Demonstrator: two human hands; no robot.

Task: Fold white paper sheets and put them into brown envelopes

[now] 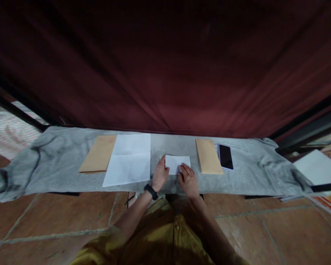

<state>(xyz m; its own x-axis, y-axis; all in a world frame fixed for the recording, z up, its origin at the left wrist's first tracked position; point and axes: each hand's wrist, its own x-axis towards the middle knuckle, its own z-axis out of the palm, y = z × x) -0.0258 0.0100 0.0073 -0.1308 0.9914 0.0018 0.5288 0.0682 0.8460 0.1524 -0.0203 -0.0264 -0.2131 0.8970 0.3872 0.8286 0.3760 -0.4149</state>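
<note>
A white sheet of paper [172,161], apparently folded to a small rectangle, lies on the grey cloth in front of me. My left hand [160,174] grips its left edge, thumb on top. Across its right part rest the fingers of my right hand [188,179], slightly bent and pressing on the surface. Left of my hands lies a larger white sheet [129,158] with a crease across it. It partly covers a stack of brown envelopes [98,154]. On the right is another brown envelope or stack of them [209,156].
A phone [225,156] with a dark screen lies beyond the right envelope. The grey cloth [63,158] covers a narrow bench or table, wrinkled at both ends. Behind it hangs a dark red curtain [165,73]. White board or paper [318,167] stands at far right.
</note>
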